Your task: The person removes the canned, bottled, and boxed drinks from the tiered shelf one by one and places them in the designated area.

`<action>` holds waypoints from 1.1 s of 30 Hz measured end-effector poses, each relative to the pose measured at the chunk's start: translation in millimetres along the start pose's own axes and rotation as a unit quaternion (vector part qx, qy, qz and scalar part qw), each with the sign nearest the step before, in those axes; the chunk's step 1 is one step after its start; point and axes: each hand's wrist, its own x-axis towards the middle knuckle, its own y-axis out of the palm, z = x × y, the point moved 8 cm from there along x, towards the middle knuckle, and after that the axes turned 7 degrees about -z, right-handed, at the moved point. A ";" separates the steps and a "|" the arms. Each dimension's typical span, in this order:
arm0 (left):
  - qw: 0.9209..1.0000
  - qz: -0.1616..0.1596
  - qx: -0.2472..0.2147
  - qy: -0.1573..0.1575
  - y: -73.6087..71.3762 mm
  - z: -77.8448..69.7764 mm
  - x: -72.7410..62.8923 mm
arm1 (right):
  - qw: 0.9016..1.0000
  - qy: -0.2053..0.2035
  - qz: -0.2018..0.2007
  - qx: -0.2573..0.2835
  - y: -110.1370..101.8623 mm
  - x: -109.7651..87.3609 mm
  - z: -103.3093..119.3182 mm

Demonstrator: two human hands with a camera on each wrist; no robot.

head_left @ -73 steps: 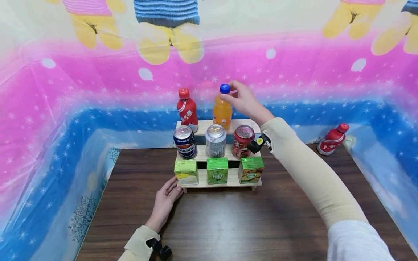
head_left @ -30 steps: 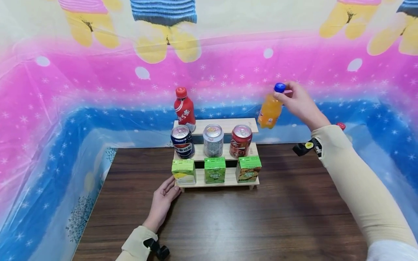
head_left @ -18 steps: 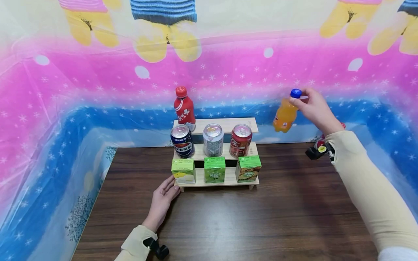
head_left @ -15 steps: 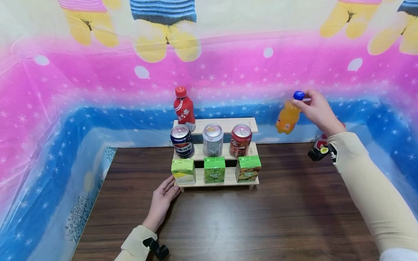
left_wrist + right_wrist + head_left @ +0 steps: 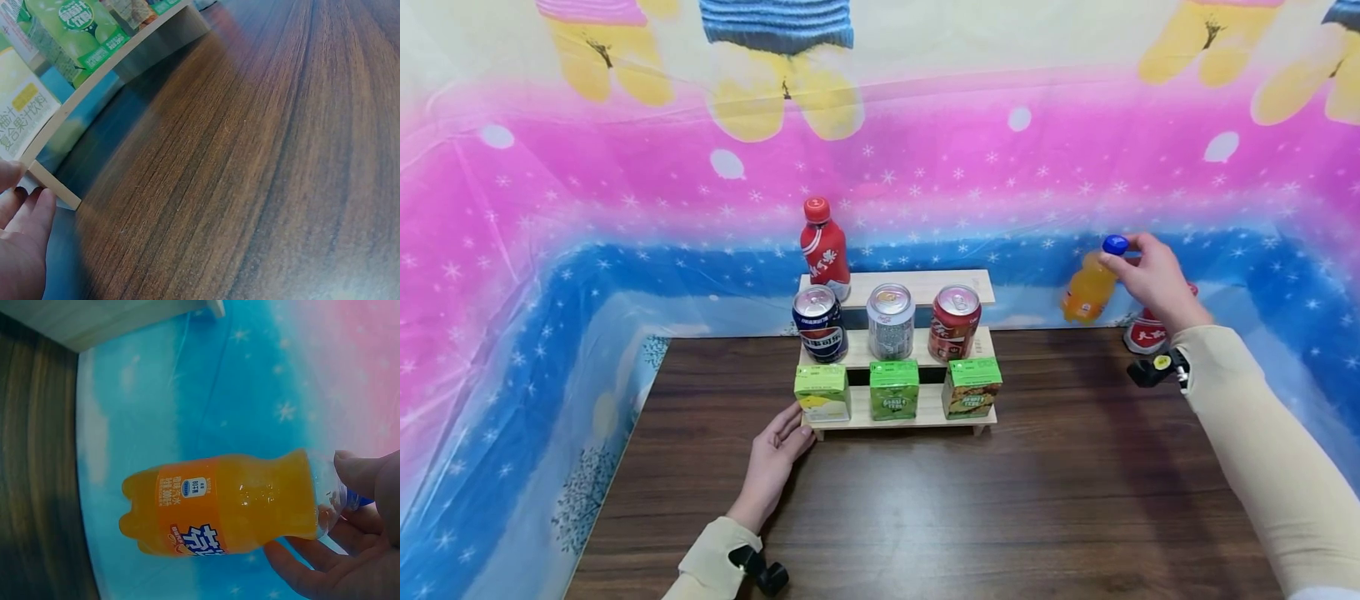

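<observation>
Waisted clear plastic bottle (image 5: 1088, 290), orange liquid (image 5: 269, 494), blue cap (image 5: 1116, 245), tilted.
Right hand (image 5: 1157, 275) clamped on neck (image 5: 325, 481), arm outstretched; left hand (image 5: 771, 467) pinching pale wooden shelf (image 5: 931, 410) at corner.

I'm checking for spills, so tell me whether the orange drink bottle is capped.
Capped: a blue cap sits atop the orange drink bottle in the right hand. How tightly it is screwed, I cannot tell.

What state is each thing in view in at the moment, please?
Orange bottle: capped, tilted, held aloft
Left red bottle: capped, upright
Right red bottle: capped, partly hidden
Cans: upright
Cartons: upright
Rack: standing, loaded
Right hand: pinching orange bottle
Left hand: holding rack's corner
</observation>
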 end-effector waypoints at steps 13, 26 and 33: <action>1.000 -0.001 -0.001 -0.002 -0.5 -0.1 -1.4 | 1.000 0.019 -0.011 -0.018 8.5 -6.2 -49.2; 1.000 -0.006 0.004 -0.002 -1.9 0.9 -0.2 | 0.998 0.053 -0.016 -0.017 18.9 -6.9 -88.2; 1.000 -0.005 0.005 0.000 -1.3 1.1 -0.2 | 0.998 0.054 -0.020 -0.023 22.0 -7.0 -99.3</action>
